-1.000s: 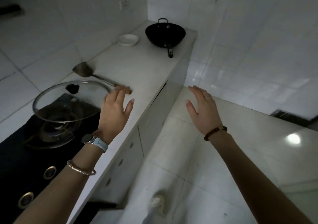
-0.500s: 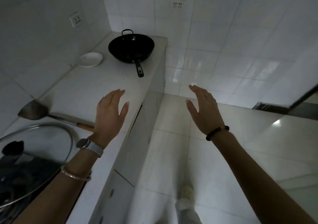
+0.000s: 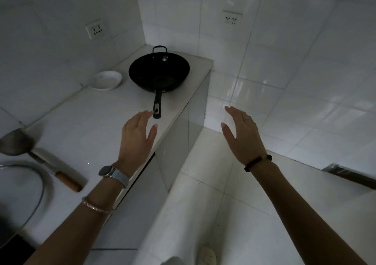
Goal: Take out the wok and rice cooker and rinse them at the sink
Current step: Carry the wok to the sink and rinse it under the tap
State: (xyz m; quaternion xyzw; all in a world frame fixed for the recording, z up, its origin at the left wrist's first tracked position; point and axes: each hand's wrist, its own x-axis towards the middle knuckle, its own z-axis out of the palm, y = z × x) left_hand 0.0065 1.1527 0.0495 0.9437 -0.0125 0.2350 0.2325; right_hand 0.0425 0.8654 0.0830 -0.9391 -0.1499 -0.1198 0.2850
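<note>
Glass lid (image 3: 20, 193) and spatula (image 3: 18, 142) were cut off at left; the wok (image 3: 159, 73) was set on a white counter (image 3: 91, 122) by tiled walls, left hand (image 3: 136, 136) and right hand (image 3: 242, 136) held empty, fingers extended.

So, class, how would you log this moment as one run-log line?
stage: pre-grasp | wok: on counter, ungripped | left hand: open, beside wok handle | right hand: open, empty

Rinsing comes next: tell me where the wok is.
Head view: the wok sits at the counter's far end, right of the white dish, handle pointing toward the left hand.
</note>
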